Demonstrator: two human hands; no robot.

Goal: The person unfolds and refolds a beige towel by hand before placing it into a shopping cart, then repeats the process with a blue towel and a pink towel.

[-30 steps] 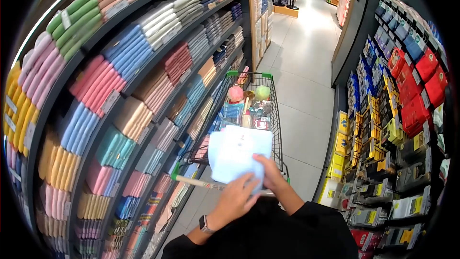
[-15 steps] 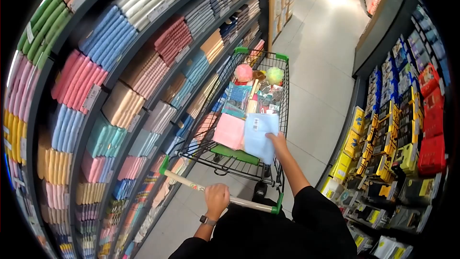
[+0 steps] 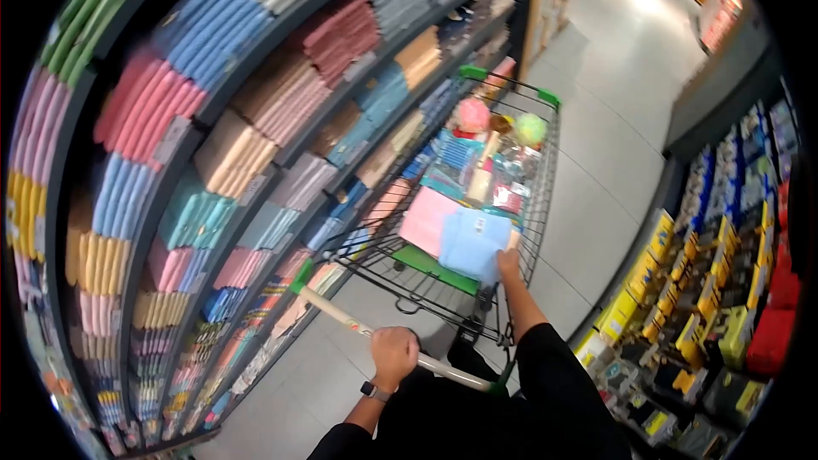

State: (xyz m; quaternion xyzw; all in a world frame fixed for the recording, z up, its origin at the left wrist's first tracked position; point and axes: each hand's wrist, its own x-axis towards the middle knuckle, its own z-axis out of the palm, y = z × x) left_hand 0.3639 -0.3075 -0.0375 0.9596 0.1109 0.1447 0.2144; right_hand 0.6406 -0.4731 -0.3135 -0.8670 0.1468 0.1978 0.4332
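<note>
Two bare hands work at a wire shopping cart (image 3: 535,204): the left hand (image 3: 394,356) is clenched around the pale handle (image 3: 342,317) at the cart's near end, and the right hand (image 3: 509,264) grips the right-hand edge of a light-blue folded cloth (image 3: 475,243) inside the cart, though part of its fingers is hard to make out. The light-blue cloth lies in the near part of the cart, with a small white label (image 3: 481,225) on its upper face, and it touches a pink folded cloth (image 3: 429,218) on its left. Farther toward the cart's far end are packaged goods (image 3: 452,153) (too blurred to read), with a fuzzy pink ball (image 3: 473,116) at the far left and a yellow-green one (image 3: 530,129) at the far right. Left of the cart, shelves (image 3: 285,149) carry stacks of folded textiles in many colors; right of it, beyond a strip of tiled floor (image 3: 588,204), hangs a rack of packaged items (image 3: 699,290). A dark watch (image 3: 375,391) sits on the left wrist, on the near side of the cart's handle.
</note>
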